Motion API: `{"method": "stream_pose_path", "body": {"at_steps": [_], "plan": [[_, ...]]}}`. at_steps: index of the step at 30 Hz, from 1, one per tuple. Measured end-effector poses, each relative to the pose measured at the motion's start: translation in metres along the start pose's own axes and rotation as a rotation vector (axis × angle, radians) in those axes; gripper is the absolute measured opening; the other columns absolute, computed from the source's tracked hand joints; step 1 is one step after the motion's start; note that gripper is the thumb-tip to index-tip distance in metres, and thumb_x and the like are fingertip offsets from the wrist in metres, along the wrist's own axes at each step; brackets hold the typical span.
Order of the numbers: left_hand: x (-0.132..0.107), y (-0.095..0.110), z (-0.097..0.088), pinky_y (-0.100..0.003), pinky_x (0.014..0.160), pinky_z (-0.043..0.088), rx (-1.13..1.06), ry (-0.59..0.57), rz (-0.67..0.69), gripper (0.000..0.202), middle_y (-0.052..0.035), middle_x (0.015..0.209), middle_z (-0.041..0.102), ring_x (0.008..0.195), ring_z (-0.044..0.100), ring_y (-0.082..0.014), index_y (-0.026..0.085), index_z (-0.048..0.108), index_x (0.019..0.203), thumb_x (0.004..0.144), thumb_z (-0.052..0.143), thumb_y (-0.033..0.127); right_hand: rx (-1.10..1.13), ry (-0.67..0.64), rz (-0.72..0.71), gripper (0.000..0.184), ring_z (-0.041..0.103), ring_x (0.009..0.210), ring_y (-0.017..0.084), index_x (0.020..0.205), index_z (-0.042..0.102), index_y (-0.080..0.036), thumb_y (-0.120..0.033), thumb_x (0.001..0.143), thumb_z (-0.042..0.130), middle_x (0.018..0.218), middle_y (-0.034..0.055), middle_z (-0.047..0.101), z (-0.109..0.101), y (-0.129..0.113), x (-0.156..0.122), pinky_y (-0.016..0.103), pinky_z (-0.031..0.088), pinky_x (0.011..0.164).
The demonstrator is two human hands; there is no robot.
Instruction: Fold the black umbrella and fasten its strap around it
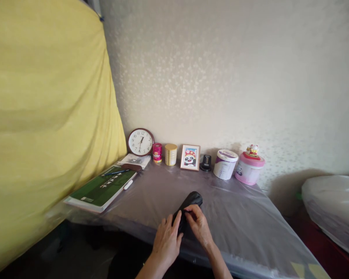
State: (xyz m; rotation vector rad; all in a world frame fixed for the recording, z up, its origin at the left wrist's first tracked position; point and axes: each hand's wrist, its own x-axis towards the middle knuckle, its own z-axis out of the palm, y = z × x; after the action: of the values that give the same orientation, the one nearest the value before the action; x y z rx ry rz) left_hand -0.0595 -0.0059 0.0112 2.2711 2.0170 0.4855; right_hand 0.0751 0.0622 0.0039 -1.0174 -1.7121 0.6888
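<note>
A long black bundle with a rounded far end, which looks like a folded compact umbrella (pixel 194 198), lies slanted at the front edge of the table (pixel 235 221). My left hand (pixel 166 237) is closed round its near part from the left, thumb and forefinger along it. From the right, my right hand (pixel 200 225) pinches at the umbrella's middle with thumb and forefinger. Whatever small part sits in that pinch is hidden by the fingers. The umbrella's near end is partly covered by my left hand.
Along the wall stand a clock (pixel 140 142), a pink can (pixel 157 152), a yellow-lidded can (pixel 171 155), a panda picture frame (pixel 190 157), a small black device (pixel 206 162) and two tubs (pixel 226 165). A green book (pixel 100 186) lies left, beside a yellow curtain (pixel 46 100).
</note>
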Motion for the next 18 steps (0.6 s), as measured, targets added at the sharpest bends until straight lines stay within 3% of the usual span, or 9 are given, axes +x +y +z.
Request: {"method": "stream_pose_path", "body": {"at_steps": [7, 13, 18], "plan": [[0.0004, 0.0003, -0.0008, -0.040, 0.093, 0.036, 0.014, -0.037, -0.019, 0.058, -0.0101, 0.129, 0.041, 0.111, 0.044, -0.0253, 0.026, 0.020, 0.138, 0.083, 0.038, 0.021, 0.037, 0.022, 0.046, 0.019, 0.055, 0.075, 0.015, 0.091, 0.059, -0.018, -0.029, 0.080, 0.050, 0.083, 0.0043, 0.060, 0.0015, 0.0006, -0.0011, 0.027, 0.046, 0.072], [0.0009, -0.0023, -0.0005, -0.040, 0.092, 0.037, -0.005, -0.014, -0.003, 0.057, -0.0091, 0.128, 0.042, 0.111, 0.045, -0.0249, 0.028, 0.020, 0.138, 0.084, 0.038, 0.022, 0.167, -0.012, 0.150, 0.019, 0.054, 0.067, 0.014, 0.088, 0.056, -0.018, -0.034, 0.080, 0.050, 0.079, 0.0031, 0.057, 0.0049, 0.0088, -0.0024, 0.026, 0.048, 0.063], [0.0005, -0.0030, -0.0009, -0.039, 0.091, 0.038, -0.007, -0.019, 0.010, 0.057, -0.0097, 0.128, 0.042, 0.110, 0.046, -0.0239, 0.029, 0.020, 0.138, 0.084, 0.037, 0.022, 0.208, -0.001, 0.137, 0.020, 0.055, 0.071, 0.015, 0.089, 0.056, -0.018, -0.034, 0.078, 0.053, 0.081, 0.0035, 0.057, 0.0035, 0.0063, -0.0035, 0.027, 0.049, 0.065]]}}
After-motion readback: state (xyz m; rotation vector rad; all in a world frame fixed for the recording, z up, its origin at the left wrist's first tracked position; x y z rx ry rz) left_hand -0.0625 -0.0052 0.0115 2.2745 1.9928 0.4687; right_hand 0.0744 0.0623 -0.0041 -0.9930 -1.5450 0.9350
